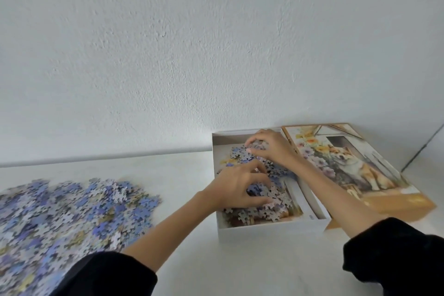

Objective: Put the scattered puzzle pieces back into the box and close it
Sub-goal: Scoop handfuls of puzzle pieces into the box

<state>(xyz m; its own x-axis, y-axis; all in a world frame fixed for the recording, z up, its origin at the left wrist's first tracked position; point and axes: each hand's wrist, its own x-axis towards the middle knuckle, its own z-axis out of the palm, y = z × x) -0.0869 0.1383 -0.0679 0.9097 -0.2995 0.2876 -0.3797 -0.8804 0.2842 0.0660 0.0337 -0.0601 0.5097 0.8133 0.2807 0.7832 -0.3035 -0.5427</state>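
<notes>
Box (264, 229) sits open on the desk (192, 259), partly filled with bluish puzzle pieces (276, 209). Both the left hand (237, 187) and right hand (270, 148) are inside it, fingers curled round clumps of pieces. Its dog-and-flowers lid (360, 170) lies just beside it on the right. A big loose pile (72, 211) sits well left. Rim print's too blurry to read.
</notes>
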